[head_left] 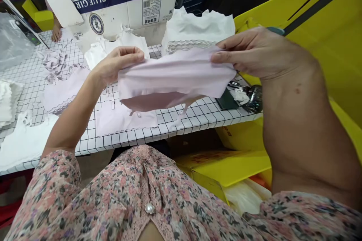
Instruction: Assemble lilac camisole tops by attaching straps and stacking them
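My left hand (118, 64) and my right hand (249, 52) grip opposite ends of a pale pink fabric garment (175, 75), pulling it flat above the table. Its lower layer sags open, and thin straps hang from it. Below it, on the white grid-patterned table cover (181, 120), lies a flat pale pink garment piece (124, 118), partly hidden by my left forearm. Another pink piece (66, 88) lies further left. A stack of white garments (199, 30) stands behind my right hand, and a white garment (114, 49) lies behind my left hand.
A co-worker's hand (56, 34) rests at the table's far left, beside a clear plastic bag (13, 41). A Blue Girl cardboard carton (118, 7) stands behind the table. A large yellow bin (325, 19) is on the right, and a yellow box (223, 167) sits below the table.
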The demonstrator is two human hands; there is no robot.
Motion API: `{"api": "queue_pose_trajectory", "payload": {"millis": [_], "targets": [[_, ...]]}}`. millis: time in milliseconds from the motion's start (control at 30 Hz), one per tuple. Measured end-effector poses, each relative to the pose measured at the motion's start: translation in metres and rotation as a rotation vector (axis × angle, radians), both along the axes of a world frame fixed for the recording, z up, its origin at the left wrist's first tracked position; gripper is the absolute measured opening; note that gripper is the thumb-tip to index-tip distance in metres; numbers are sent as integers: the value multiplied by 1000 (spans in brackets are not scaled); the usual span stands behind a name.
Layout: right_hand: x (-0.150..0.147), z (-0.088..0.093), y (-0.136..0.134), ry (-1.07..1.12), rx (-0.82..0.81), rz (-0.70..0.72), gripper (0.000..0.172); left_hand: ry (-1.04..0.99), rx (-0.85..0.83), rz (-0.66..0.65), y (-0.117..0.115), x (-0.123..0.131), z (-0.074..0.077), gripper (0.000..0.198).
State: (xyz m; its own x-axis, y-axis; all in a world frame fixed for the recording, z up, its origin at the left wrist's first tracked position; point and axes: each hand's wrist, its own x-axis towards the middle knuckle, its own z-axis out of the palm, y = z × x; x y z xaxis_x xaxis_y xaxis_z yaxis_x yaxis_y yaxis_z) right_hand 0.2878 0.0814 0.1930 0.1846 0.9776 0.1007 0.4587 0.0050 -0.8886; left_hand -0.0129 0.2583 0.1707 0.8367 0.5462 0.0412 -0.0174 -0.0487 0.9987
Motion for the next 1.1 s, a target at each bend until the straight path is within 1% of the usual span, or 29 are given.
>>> {"api": "queue_pose_trajectory", "payload": {"millis": [67, 100, 167, 233, 300, 367, 433, 467, 533, 600, 633, 667, 733, 800, 867, 967, 1000, 1033, 1100], "targets": [[-3, 8, 0, 58, 4, 6, 69, 81, 56, -55, -3, -5, 5, 40], [-3, 12, 0, 84, 2, 9, 71, 104, 85, -61, -3, -8, 7, 44], [-3, 17, 1, 80, 11, 0, 71, 90, 141, -15, 0, -14, 13, 46], [2, 18, 1, 75, 1, 17, 68, 42, 194, 69, 3, -21, 18, 42], [10, 15, 3, 77, 15, 38, 62, 2, 227, 114, 5, -28, 24, 40], [16, 13, 6, 45, 34, 54, 57, -62, 220, 93, 2, -30, 32, 45], [11, 11, 10, -37, 57, 81, 51, -132, 212, 33, -6, -26, 40, 52], [4, 11, 13, -63, 70, 119, 49, -145, 221, -3, -12, -21, 45, 51], [-21, 12, 19, -22, 88, 278, 48, -122, 277, -88, -26, -9, 53, 41], [-49, 13, 24, 109, 81, 463, 58, -72, 346, -144, -37, 2, 58, 31], [-60, 14, 27, 163, 78, 504, 58, -37, 367, -146, -40, 5, 60, 28], [-67, 15, 28, 198, 76, 511, 55, 6, 375, -129, -41, 5, 60, 26], [-69, 18, 31, 202, 86, 438, 44, 95, 357, -67, -41, 0, 60, 24], [-65, 20, 34, 164, 88, 378, 39, 125, 324, -31, -38, -9, 57, 26], [-66, 21, 39, 155, 74, 409, 39, 67, 301, -35, -36, -15, 56, 26], [-81, 20, 51, 210, 33, 537, 51, -2, 281, -64, -35, -18, 55, 25], [-86, 21, 54, 220, 34, 552, 52, 7, 274, -78, -35, -21, 54, 23], [-89, 22, 58, 221, 47, 543, 50, 32, 266, -86, -35, -25, 54, 23], [-90, 27, 63, 217, 89, 471, 46, 103, 249, -83, -33, -36, 52, 24]]}}
